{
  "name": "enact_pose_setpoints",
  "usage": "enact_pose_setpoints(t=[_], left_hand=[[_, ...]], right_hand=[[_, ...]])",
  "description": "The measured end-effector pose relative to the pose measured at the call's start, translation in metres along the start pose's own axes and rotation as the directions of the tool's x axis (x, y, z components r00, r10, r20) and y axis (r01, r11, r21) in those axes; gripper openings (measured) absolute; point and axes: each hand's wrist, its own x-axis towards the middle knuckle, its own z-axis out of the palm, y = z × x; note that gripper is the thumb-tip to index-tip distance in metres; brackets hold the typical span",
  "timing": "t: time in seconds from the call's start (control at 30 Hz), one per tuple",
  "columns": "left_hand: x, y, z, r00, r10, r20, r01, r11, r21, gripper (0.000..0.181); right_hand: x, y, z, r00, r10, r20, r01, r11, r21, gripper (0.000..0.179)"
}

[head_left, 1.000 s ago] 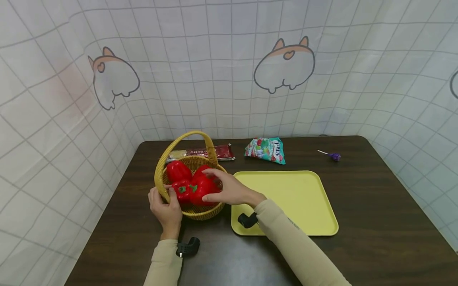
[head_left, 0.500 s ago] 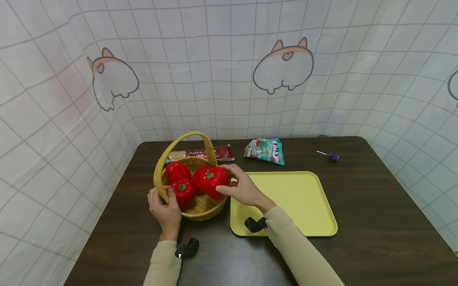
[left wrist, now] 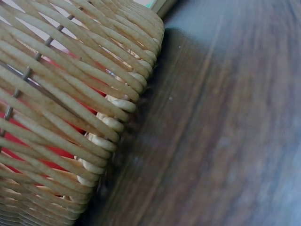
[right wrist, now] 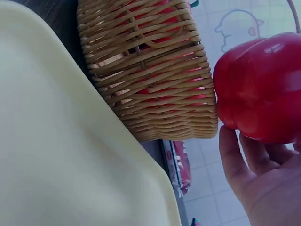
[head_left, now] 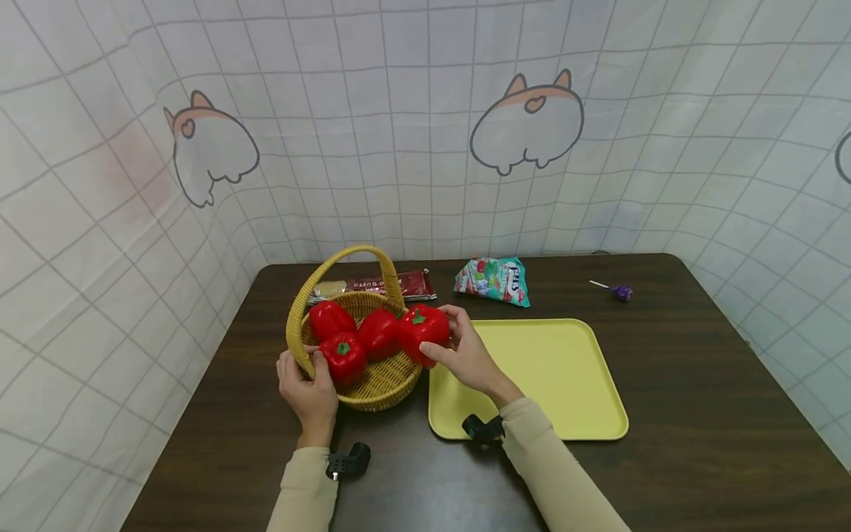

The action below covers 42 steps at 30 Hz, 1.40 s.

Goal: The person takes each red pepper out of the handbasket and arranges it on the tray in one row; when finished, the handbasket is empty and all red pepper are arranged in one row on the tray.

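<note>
The right hand (head_left: 468, 358) grasps a red pepper (head_left: 422, 332) from its right side, thumb on the near side and fingers round the far side. This pepper sits over the right rim of the basket (head_left: 379, 403), by the far left corner of the yellow tray (head_left: 545, 377); whether it touches the rim cannot be told. The left hand (head_left: 309, 389) grips the basket's left rim beside the foot of the handle (head_left: 296, 325), a sound place to brace, since the pull comes from the opposite side. To handle the pepper well, the person would do best to raise it fully above the rim before drawing it sideways, as dragging it across the weave could tip the basket. Its skin looks smooth and glossy, so it may slip; a wide, even hold on the broad body seems safer than a pinch at the stem. The three other peppers (head_left: 343, 357) lie inside, one just left of the held one, so a slow lift should leave them undisturbed. The right wrist should also ride high enough for its black camera (head_left: 480, 428) to clear the tray's near edge.
</note>
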Motion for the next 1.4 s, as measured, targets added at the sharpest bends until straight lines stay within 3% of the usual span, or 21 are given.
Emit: enact_pose_setpoints(t=[0.2,0.43,0.53,0.73,0.9,1.17,1.4], left_hand=[[-0.001,-0.003,-0.003,1.0,-0.013,-0.003,0.013,1.0,0.013,0.006],[-0.005,-0.037,-0.002,1.0,-0.029,0.011,0.029,0.999,0.038,0.005],[-0.005,-0.042,-0.003,0.999,-0.032,0.015,0.031,0.999,0.038,0.006],[-0.004,-0.041,-0.004,0.999,-0.037,0.032,0.036,0.999,0.03,0.008],[-0.005,-0.04,-0.002,0.998,-0.047,0.03,0.046,0.999,0.029,0.006],[-0.004,-0.039,-0.001,0.999,-0.037,0.011,0.037,0.999,0.014,0.005],[-0.006,-0.041,0.002,1.0,-0.025,-0.004,0.026,1.0,0.012,0.004]], right_hand=[[-0.003,0.001,-0.003,1.0,-0.025,0.004,0.025,1.0,0.016,0.075],[-0.007,0.002,-0.018,1.0,-0.027,0.001,0.027,0.999,-0.023,0.079],[-0.007,0.006,-0.027,1.0,-0.003,-0.018,0.002,0.998,-0.066,0.081],[-0.005,0.015,-0.04,0.991,0.022,-0.134,-0.048,0.981,-0.19,0.085],[-0.003,0.02,-0.045,0.979,0.048,-0.2,-0.093,0.971,-0.221,0.087],[-0.001,0.029,-0.048,0.972,0.092,-0.217,-0.158,0.937,-0.31,0.091],[-0.002,0.035,-0.049,0.966,0.086,-0.243,-0.166,0.93,-0.329,0.092]])
